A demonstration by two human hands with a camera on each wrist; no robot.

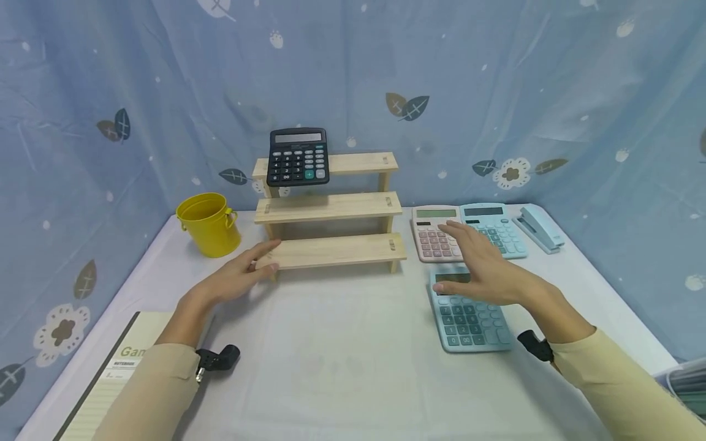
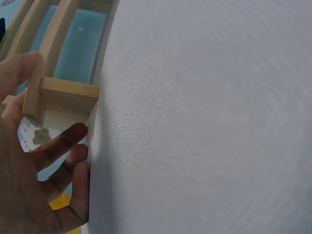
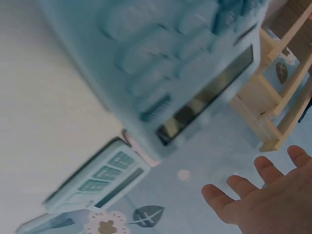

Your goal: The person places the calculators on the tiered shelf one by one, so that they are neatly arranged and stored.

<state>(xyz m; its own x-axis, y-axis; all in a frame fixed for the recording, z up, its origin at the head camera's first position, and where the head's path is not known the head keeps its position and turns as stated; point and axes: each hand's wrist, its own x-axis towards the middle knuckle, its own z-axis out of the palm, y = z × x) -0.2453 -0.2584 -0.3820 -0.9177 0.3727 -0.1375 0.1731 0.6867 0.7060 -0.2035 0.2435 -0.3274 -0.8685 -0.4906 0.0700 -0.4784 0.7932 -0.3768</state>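
Observation:
My left hand (image 1: pixel 234 275) pinches the left end of a three-tier wooden shelf (image 1: pixel 342 251) at its lowest board. In the left wrist view, thumb and index finger sit on either side of the board's end, with the other fingers loosely bent below. My right hand (image 1: pixel 485 269) hovers with spread fingers over a blue calculator (image 1: pixel 469 327), holding nothing; it hides part of that calculator's upper right. Behind it lie a pink calculator (image 1: pixel 437 245) and a second blue calculator (image 1: pixel 510 233), side by side. A black calculator (image 1: pixel 298 157) leans on the shelf's top tier, towards its left end.
Left of the shelf stands a yellow bucket (image 1: pixel 215 236). A light blue stapler (image 1: pixel 539 228) lies at the back right. At the front left is a notebook (image 1: pixel 118 361), partly under my left forearm. A patterned blue curtain (image 1: pixel 353 73) hangs behind the white table (image 1: pixel 342 367).

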